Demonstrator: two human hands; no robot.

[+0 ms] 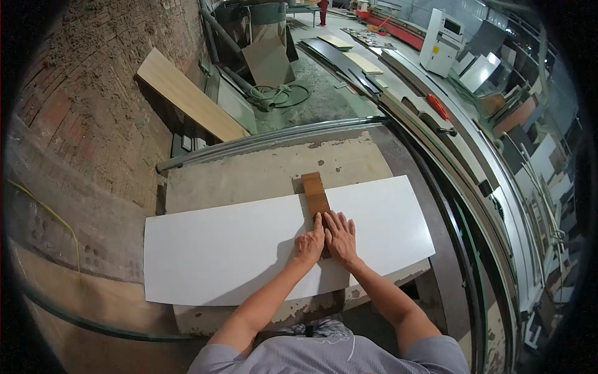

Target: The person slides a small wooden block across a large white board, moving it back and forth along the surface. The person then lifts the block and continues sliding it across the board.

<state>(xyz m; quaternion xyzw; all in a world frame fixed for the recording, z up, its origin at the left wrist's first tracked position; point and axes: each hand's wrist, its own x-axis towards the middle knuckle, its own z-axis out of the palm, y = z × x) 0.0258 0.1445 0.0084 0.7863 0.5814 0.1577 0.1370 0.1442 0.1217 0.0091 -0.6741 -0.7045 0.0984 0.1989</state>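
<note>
The left hand [309, 243] and right hand [341, 237] lie flat, side by side, fingers spread open (gripping nothing). All fingertips press the near end of 1 brown block [316, 194]. A white board [249, 249] lies under them.

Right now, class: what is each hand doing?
Left hand: open, flat, pressing on the wooden block.
Right hand: open, flat, on the same block.

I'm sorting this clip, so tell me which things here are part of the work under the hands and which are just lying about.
In use:
white board on the workbench
brown wooden block lying on it
left hand and right hand, both pressed flat by the block

Lying about:
plank leaning on the brick wall
coiled hose on the floor
white machine
</note>
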